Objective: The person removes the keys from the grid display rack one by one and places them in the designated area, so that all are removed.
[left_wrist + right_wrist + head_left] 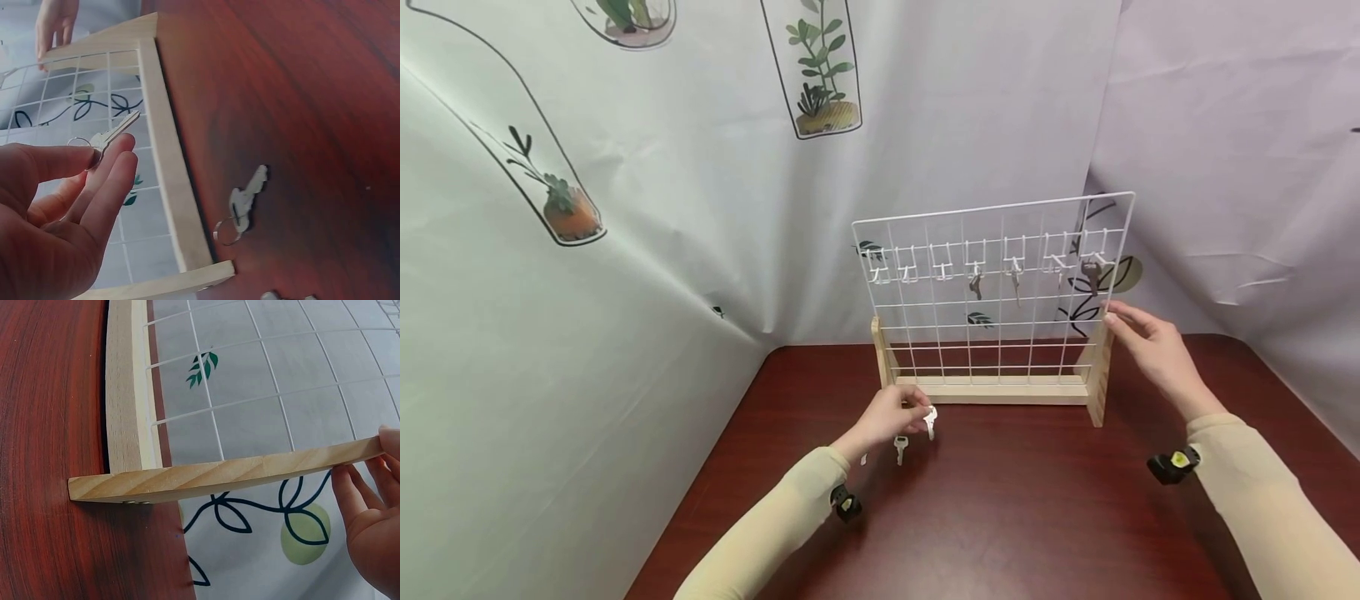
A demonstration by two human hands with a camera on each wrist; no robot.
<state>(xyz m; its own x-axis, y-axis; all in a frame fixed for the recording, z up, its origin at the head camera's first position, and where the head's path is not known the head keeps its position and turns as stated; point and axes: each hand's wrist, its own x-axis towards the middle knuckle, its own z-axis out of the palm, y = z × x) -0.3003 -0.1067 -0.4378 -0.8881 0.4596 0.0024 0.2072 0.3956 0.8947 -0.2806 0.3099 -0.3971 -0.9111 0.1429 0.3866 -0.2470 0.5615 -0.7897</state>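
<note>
My left hand (895, 412) pinches a silver key (117, 132) by its head between thumb and fingertips, just in front of the rack's left foot. A thin ring hangs from the key's head. Another key (247, 199) with a ring lies on the table below that hand. My right hand (1153, 354) holds the top of the rack's right wooden post (225, 475) between thumb and fingers. The white wire grid rack (955, 304) stands upright on its wooden base, with a row of hooks along its upper part. Several keys (975, 286) hang from hooks on the right half.
The dark red table (1037, 500) carries the rack near its back edge. One more key (863, 459) is partly hidden by the left forearm. A pale curtain (700, 208) with printed plants surrounds the table at the back and sides.
</note>
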